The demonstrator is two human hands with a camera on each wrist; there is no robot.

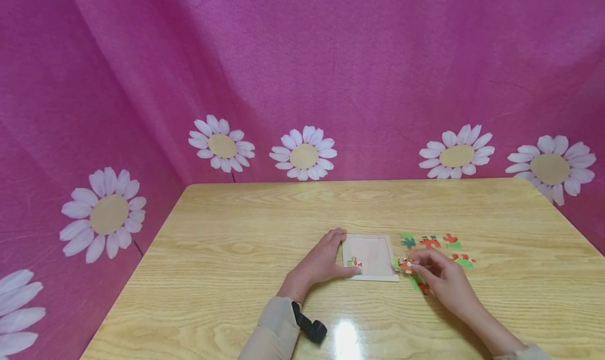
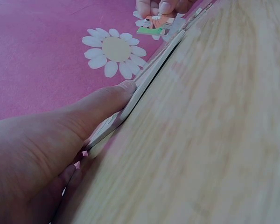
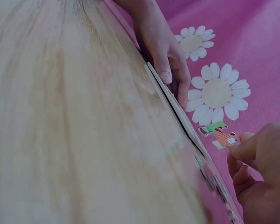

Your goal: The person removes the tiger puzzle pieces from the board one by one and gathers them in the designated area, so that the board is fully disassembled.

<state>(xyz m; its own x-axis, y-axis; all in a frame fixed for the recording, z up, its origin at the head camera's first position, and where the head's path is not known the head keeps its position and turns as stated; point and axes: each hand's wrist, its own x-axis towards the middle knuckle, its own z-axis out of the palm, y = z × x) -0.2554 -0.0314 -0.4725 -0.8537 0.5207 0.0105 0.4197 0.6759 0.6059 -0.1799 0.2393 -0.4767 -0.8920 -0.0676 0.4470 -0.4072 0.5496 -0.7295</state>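
A square wooden puzzle tray (image 1: pixel 373 278) lies flat on the table, with one puzzle piece (image 1: pixel 352 262) in its lower left corner. My left hand (image 1: pixel 315 260) holds the tray by its left side; the thumb (image 2: pixel 116 93) lies over the near rim and the fingers reach the far left corner. Just off the tray's right side, my right hand (image 1: pixel 446 281) pinches an orange and green puzzle piece (image 3: pixel 221 134) between thumb and forefinger, raised above the table. Near that hand lie several loose pieces, among them a green one (image 1: pixel 407 240) and a red one (image 1: pixel 451 238).
The wood-grain table (image 1: pixel 227 234) extends around the tray on all sides. A pink cloth (image 1: pixel 368 76) printed with white daisies hangs behind and to the left of it. A black strap (image 1: pixel 309 323) sits on the left wrist.
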